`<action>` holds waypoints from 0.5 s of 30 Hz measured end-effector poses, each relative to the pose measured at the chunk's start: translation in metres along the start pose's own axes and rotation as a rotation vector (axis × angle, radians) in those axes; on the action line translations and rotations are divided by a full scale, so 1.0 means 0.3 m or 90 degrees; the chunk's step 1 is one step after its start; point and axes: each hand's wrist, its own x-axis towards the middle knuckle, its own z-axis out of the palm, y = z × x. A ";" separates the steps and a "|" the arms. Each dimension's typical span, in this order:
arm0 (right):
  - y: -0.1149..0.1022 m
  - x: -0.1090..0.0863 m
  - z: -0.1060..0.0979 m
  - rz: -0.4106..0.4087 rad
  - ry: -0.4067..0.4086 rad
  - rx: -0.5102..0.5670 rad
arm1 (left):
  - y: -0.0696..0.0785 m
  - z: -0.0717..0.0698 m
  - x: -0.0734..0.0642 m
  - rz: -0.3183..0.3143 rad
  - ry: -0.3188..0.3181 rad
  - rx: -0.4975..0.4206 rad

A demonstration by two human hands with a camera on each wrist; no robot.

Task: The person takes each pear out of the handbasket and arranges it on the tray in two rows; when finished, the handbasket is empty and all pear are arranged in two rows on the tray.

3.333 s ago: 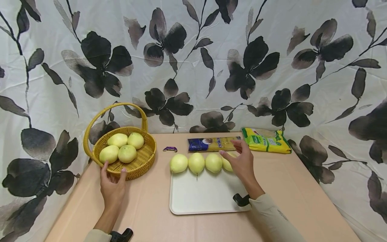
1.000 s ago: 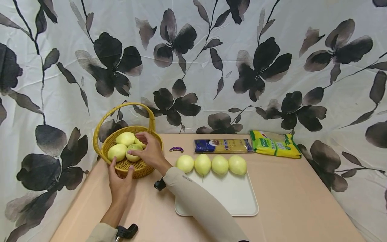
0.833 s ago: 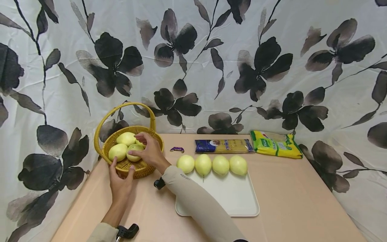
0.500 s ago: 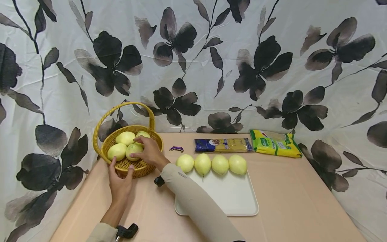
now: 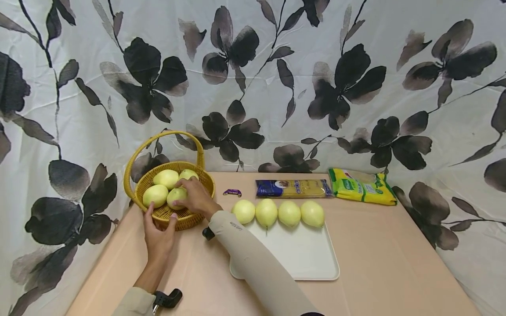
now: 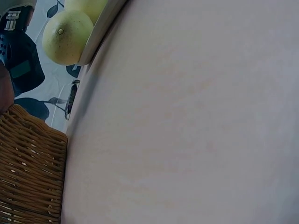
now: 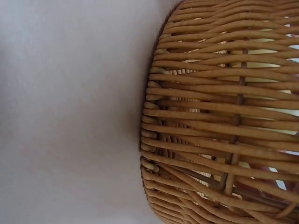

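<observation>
A yellow wicker basket (image 5: pixel 205 186) with a tall handle stands on the left of the table, with several pale yellow-green pears (image 5: pixel 155 195) inside. My left hand (image 5: pixel 159 240) holds the front of its rim, thumb to the right and index fingertip up by the left pear. My right hand (image 5: pixel 196 199) reaches in over the right side, fingers and thumb curled around the front right pear (image 5: pixel 175 197). Part of that pear is hidden by the hand. In the right wrist view the woven basket wall (image 7: pixel 210 116) fills the right half, and the hand is mostly hidden behind it.
A white tray (image 5: pixel 304 259) lies at the centre, partly under my right sleeve, with several pears (image 5: pixel 290 213) lined along its far edge. Behind are a small purple-wrapped candy (image 5: pixel 232 192), a blue-and-gold packet (image 5: pixel 294 188) and a yellow-green bag (image 5: pixel 361 186). A floral cloth hangs behind.
My right hand has gone from the rightmost pear on the tray left into the basket. Over the last second its fingers have lowered and closed around the front right pear. My left hand stays at the basket.
</observation>
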 end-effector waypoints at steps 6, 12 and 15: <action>-0.004 -0.001 -0.004 -0.008 0.001 -0.001 | 0.005 0.001 0.001 -0.005 0.000 -0.003; -0.003 0.001 0.003 -0.007 0.017 -0.008 | 0.007 0.000 0.001 -0.005 0.002 0.003; -0.002 -0.002 0.007 -0.004 0.037 0.018 | 0.004 -0.002 0.002 -0.007 0.004 0.009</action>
